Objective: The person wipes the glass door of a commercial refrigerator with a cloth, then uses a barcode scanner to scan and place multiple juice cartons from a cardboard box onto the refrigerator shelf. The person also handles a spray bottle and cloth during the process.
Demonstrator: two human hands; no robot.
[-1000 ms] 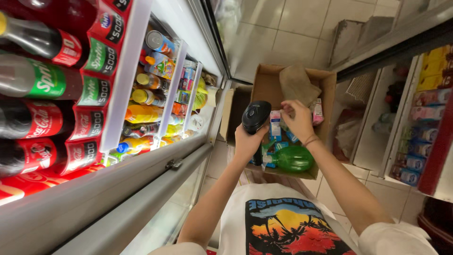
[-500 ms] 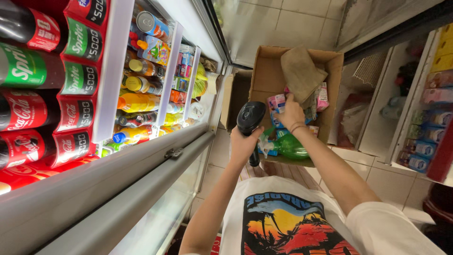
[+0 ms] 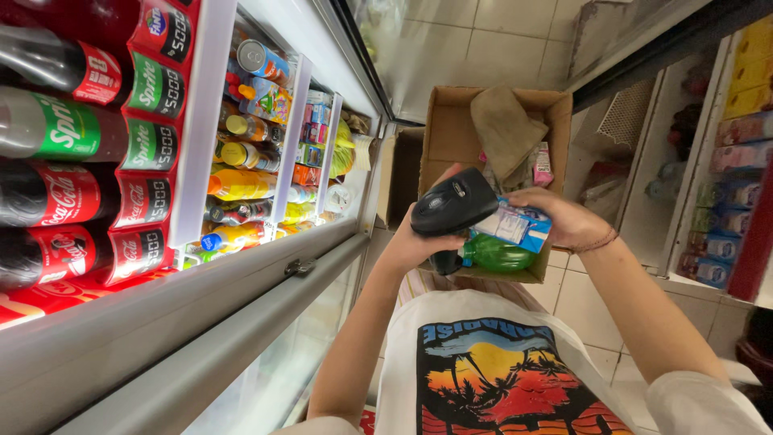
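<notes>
My left hand (image 3: 412, 242) grips a black handheld scanner (image 3: 452, 205), its head turned toward a small blue and white carton (image 3: 522, 225). My right hand (image 3: 564, 219) holds that carton just right of the scanner. Both hands hover over an open cardboard box (image 3: 451, 133) on the tiled floor. Inside the box lie a green plastic bottle (image 3: 498, 254), a folded brown cloth (image 3: 504, 129) and a small pink carton (image 3: 543, 165).
An open drinks cooler on my left holds rows of soda bottles (image 3: 72, 145) and further shelves of juice bottles and cans (image 3: 250, 161). Its glass door (image 3: 386, 48) swings out ahead. Shelves of packaged goods (image 3: 733, 145) stand on the right.
Both hands have come closer to me with the scanner and the blue and white carton, which my right hand has lifted out of the box.
</notes>
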